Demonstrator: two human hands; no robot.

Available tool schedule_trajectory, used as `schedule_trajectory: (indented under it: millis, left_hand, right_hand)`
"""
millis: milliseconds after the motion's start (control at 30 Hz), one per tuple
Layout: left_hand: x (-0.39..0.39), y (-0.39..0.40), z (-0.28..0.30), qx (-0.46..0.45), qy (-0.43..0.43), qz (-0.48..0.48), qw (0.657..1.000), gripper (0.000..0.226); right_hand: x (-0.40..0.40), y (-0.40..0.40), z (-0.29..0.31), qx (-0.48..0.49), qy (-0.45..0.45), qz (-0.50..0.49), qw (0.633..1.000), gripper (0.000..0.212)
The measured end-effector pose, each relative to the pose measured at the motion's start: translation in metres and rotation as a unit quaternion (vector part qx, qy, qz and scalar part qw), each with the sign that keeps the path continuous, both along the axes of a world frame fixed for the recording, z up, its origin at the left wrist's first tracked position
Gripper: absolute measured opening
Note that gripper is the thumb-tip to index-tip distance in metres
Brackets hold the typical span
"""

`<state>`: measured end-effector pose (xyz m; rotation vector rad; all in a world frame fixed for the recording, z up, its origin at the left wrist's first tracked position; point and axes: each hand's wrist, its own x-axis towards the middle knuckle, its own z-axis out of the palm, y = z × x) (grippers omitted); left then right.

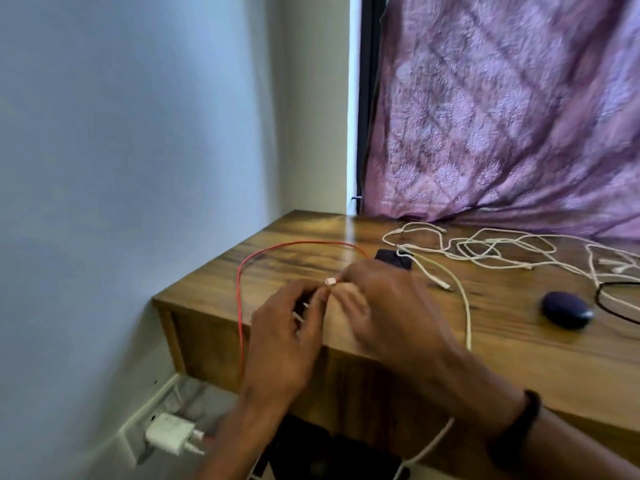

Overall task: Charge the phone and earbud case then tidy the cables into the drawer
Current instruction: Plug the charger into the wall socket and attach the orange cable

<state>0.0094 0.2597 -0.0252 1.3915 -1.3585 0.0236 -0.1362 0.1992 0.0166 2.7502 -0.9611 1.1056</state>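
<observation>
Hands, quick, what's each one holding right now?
Left hand: pinching the red cable near its plug.
Right hand: pinching the plug end too.

Wood-grain brown counter (519, 341) set in a room corner. On its top: a thin red cable (294, 244) looping across the left part and dropping over the front edge; a tangle of thin white cables (485, 249) spread along the back and right; a small black rectangular object (393, 259), partly hidden; a dark oval earbud case (566, 309) near the right; a black cable loop (613, 299) at the right edge.
</observation>
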Motion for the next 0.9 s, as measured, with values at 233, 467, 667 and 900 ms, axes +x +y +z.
schedule_trajectory:
  millis: [233, 467, 667, 900]
  left_hand:
    - [0.009, -0.099, 0.019, 0.265, -0.239, 0.11, 0.928, 0.045]
    - [0.002, -0.121, 0.03, 0.284, -0.325, 0.183, 0.883, 0.025]
    - [0.033, -0.122, 0.027, 0.159, -0.036, 0.059, 0.985, 0.01]
    - [0.031, -0.131, 0.042, 0.008, 0.297, -0.151, 0.943, 0.021]
  right_hand:
    - [-0.012, -0.114, 0.009, 0.162, 0.105, -0.241, 0.951, 0.089]
    - [0.026, -0.137, 0.013, 0.209, 0.199, -0.253, 0.923, 0.067]
    - [0.032, -0.156, 0.017, 0.293, 0.144, -0.243, 0.913, 0.068]
    - [0.016, -0.196, 0.009, 0.437, -0.052, -0.146, 0.886, 0.055]
